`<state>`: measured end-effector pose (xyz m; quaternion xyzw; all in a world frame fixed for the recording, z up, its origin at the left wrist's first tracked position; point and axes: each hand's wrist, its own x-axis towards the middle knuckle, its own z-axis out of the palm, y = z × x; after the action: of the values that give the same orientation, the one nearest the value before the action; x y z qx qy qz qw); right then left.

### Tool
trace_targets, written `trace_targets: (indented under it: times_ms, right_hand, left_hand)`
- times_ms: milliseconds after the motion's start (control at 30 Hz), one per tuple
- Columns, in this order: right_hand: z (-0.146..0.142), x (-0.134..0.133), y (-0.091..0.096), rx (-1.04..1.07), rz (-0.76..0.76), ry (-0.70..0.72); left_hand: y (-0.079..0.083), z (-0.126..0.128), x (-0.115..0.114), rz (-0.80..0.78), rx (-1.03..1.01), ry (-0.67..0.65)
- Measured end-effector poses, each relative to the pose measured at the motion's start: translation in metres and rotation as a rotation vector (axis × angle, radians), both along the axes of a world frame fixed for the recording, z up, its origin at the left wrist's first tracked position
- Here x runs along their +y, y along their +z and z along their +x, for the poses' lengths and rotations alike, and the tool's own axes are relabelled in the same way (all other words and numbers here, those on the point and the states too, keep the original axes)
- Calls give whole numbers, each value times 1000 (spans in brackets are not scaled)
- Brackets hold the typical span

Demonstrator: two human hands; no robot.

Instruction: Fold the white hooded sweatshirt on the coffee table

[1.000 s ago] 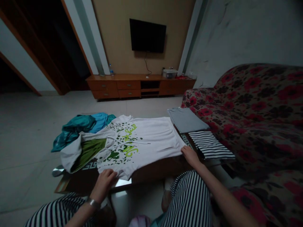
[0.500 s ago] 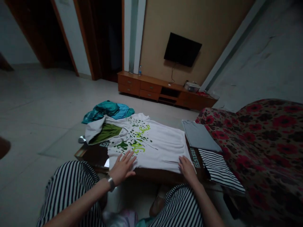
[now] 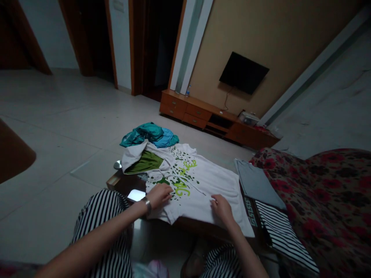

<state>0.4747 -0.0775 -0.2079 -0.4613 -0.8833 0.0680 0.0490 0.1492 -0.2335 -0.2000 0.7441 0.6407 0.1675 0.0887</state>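
A white hooded top [image 3: 203,189] with green print and a green-lined hood [image 3: 143,161] lies spread on a low dark table [image 3: 120,181]. My left hand [image 3: 160,194] rests on the cloth near the green print, fingers curled and pinching the fabric. My right hand [image 3: 222,206] lies on the lower middle of the top, fingers bent onto a fold of the cloth. Both hands sit close together on the near half of the garment.
A crumpled teal garment [image 3: 149,134] lies beyond the hood. A folded grey piece [image 3: 257,183] and a folded black-and-white striped piece [image 3: 284,235] lie at the right. A floral sofa [image 3: 324,193] stands right; a wooden TV cabinet [image 3: 214,121] is by the far wall.
Both hands moved inward onto the middle of the white top, from its near edge and right hem. My left fingers went from spread flat to curled. The camera swung left and tilted.
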Motion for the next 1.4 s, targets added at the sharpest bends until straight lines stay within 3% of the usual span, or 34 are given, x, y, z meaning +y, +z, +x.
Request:
trace_targets:
  times_ms: [100,167,333,467,700,967,1100,1233,1300,1400]
  right_hand:
    - [-62,-2,3,-23,20,-12]
    - [-97,-3,2,-39,39,-30]
    - [-167,4,4,-15,55,33]
    - [-200,16,13,-107,-83,33]
    - [-193,22,23,-195,-318,104]
    - [-203,21,-1,-175,-195,27]
    - [-201,54,19,-104,-145,-15]
    - [-200,85,51,-70,23,-78]
    - [-200,85,58,-132,45,-68]
    - [-195,59,50,-247,-99,33]
  left_hand:
    - [5,-38,37,6,79,113]
    - [1,-58,47,37,94,175]
    - [-15,-77,43,26,47,207]
    - [-18,-79,40,-27,41,168]
    - [-16,-80,33,-105,110,215]
    - [-15,-80,34,-151,115,242]
    - [-18,-82,36,-153,114,253]
    - [-22,-84,37,-120,114,254]
    - [-24,-85,37,-114,111,247]
    - [-23,-86,34,-105,107,236]
